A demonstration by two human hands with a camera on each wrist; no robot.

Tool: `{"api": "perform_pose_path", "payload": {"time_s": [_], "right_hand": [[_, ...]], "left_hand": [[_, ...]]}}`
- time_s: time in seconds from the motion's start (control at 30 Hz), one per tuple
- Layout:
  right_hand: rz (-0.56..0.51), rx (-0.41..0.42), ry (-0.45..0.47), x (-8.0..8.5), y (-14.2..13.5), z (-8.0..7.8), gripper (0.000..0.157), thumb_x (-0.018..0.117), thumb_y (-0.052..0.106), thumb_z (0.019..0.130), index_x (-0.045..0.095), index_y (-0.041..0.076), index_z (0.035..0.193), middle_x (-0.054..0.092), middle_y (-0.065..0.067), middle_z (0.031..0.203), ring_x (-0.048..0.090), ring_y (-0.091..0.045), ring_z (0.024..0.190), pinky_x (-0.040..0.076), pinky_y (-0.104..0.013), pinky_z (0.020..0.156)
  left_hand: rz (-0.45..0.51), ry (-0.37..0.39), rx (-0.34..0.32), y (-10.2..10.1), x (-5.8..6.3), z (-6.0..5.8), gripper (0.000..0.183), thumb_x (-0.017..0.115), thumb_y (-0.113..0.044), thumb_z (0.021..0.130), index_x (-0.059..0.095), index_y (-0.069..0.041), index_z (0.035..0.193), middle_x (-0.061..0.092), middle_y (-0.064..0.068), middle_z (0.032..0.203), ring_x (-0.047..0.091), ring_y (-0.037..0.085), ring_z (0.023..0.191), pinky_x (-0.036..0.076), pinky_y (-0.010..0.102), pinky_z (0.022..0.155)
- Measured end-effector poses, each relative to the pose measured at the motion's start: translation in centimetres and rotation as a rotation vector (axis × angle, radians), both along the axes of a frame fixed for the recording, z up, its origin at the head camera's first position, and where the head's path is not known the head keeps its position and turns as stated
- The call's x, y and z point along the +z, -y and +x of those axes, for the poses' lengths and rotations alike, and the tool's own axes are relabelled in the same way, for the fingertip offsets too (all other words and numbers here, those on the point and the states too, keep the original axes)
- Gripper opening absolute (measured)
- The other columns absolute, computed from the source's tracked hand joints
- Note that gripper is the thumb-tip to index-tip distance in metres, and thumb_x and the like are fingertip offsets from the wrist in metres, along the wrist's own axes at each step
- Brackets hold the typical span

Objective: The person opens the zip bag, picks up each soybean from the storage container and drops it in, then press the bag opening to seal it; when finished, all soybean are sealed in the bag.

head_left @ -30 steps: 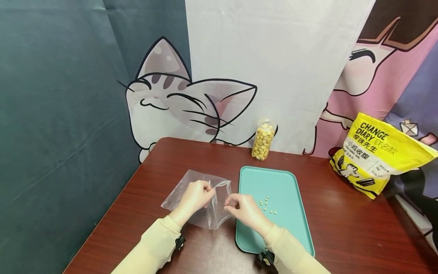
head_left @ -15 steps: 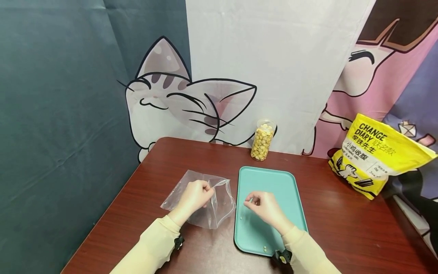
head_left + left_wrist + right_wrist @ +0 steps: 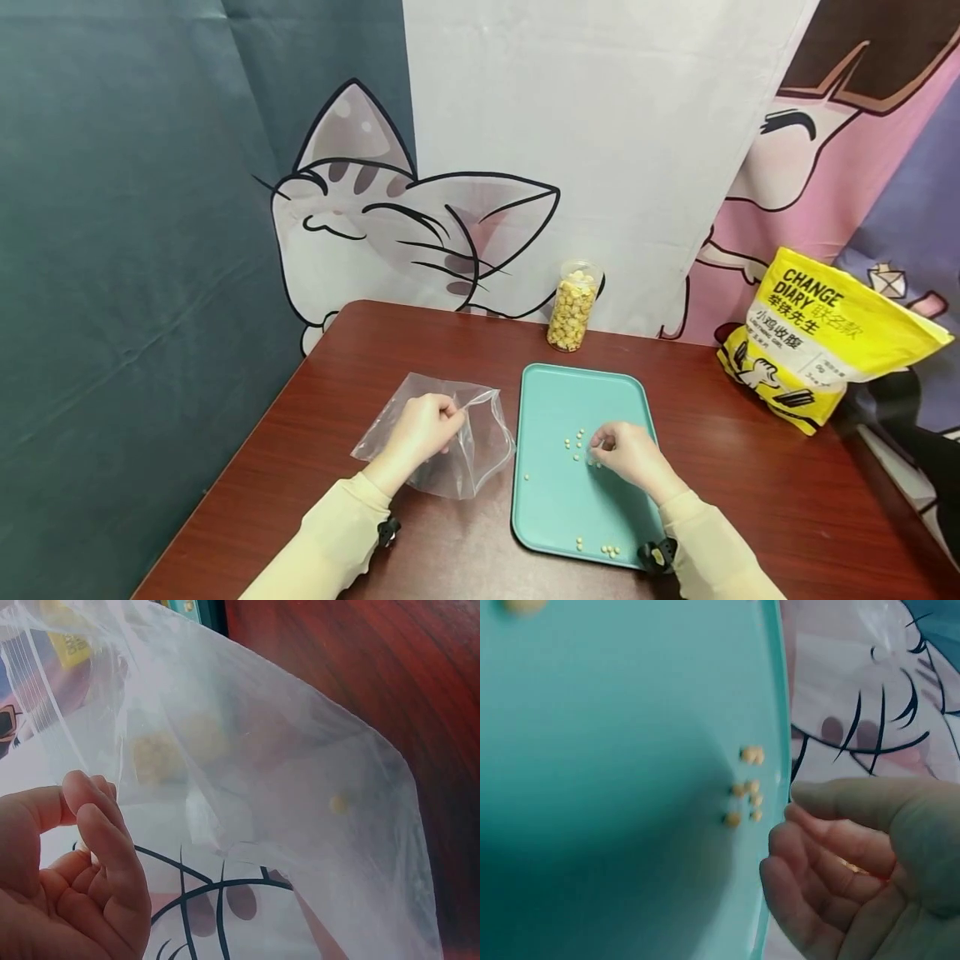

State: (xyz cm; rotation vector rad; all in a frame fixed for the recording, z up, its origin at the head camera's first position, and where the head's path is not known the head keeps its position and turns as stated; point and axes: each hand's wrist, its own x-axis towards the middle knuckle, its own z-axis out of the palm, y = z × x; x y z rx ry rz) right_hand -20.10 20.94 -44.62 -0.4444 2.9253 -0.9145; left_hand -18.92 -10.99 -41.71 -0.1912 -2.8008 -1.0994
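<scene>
My left hand pinches the mouth edge of a clear zip bag left of the tray, holding its opening apart toward the right. In the left wrist view a small round yellow piece shows through the plastic. My right hand hovers over the teal tray, fingers loosely bent with nothing visible between the tips. Just left of its fingertips lie several small round pale-yellow pieces, like soybeans. More yellow pieces sit at the tray's near edge.
A clear jar filled with yellow bits stands behind the tray, near the backdrop. At the right, a big yellow snack pouch stands on the reddish-brown table. A printed cloth hangs along the back.
My right hand has moved right, away from the bag's mouth and back over the tray's yellow pieces. The left hand keeps its hold on the bag.
</scene>
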Motion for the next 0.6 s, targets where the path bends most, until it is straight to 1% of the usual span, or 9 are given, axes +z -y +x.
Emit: {"api": "perform_pose_path", "payload": {"time_s": [0.17,0.27,0.37,0.53,0.6], "right_hand": [[0.004,-0.041,0.058,-0.7,-0.84,0.02,0.009,0.073,0.005,0.077,0.064,0.007,0.077,0.058,0.001,0.065,0.052,-0.012,0.057,0.043,-0.029,0.053],[-0.001,-0.048,0.106,-0.99,-0.8,0.24,0.012,0.074,0.006,0.077,0.063,0.006,0.078,0.056,0.0,0.061,0.051,-0.012,0.051,0.043,-0.029,0.05],[0.005,-0.042,0.124,-1.06,-0.68,0.45,0.012,0.074,0.005,0.078,0.061,0.005,0.079,0.055,0.0,0.061,0.05,-0.013,0.05,0.043,-0.029,0.049],[-0.002,-0.043,0.098,-1.03,-0.6,0.55,0.014,0.072,-0.001,0.076,0.06,0.006,0.074,0.057,0.0,0.06,0.052,-0.013,0.05,0.044,-0.028,0.048],[-0.008,-0.047,0.092,-1.04,-0.57,0.55,0.016,0.07,-0.004,0.076,0.059,0.006,0.071,0.056,0.0,0.058,0.052,-0.012,0.049,0.044,-0.027,0.047]], "left_hand": [[0.002,0.018,-0.003,-0.02,0.09,0.14,0.028,0.062,-0.023,0.084,0.055,-0.02,0.057,0.048,-0.013,0.039,0.048,0.002,0.034,0.036,0.025,0.041],[0.009,0.021,-0.001,-0.03,0.17,0.21,0.028,0.062,-0.023,0.084,0.055,-0.02,0.057,0.048,-0.012,0.04,0.048,0.003,0.034,0.036,0.025,0.04],[0.018,0.014,-0.001,-0.05,0.13,0.25,0.027,0.063,-0.021,0.084,0.056,-0.019,0.057,0.048,-0.012,0.04,0.047,0.003,0.033,0.037,0.025,0.038],[0.036,0.029,-0.004,-0.04,0.08,0.29,0.027,0.062,-0.019,0.084,0.056,-0.017,0.058,0.048,-0.011,0.04,0.047,0.004,0.032,0.039,0.026,0.035],[0.033,0.032,-0.002,0.02,0.1,0.26,0.027,0.063,-0.02,0.084,0.056,-0.017,0.058,0.048,-0.011,0.041,0.048,0.003,0.033,0.039,0.026,0.036]]}}
